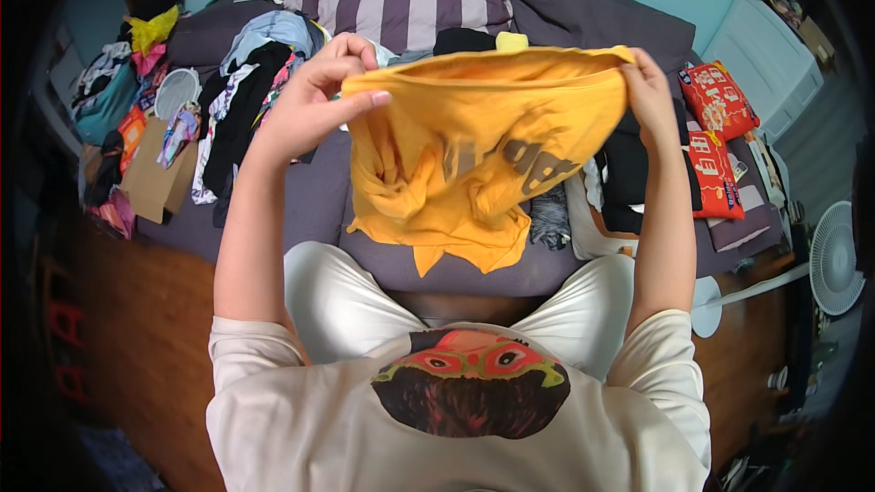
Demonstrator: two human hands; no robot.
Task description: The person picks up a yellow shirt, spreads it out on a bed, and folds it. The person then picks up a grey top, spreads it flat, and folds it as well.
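Note:
A yellow-orange knit garment [417,123] with dark grey lettering hangs stretched between my two hands above the sofa seat [465,273]. My left hand [321,92] pinches one end of its open edge between thumb and fingers. At the opposite end, my right hand [646,92] grips the same edge; its fingertips are partly hidden behind the cloth. The lower part of the garment is bunched and falls in folds toward the seat. Just right of it lies a rolled grey garment [549,217].
Heaped clothes [249,102] cover the sofa's left side, near a cardboard box [157,174]. A striped cushion [410,10] leans at the back. To the right are a container of folded dark clothes [622,164], red packages [718,99] and a white fan [835,260].

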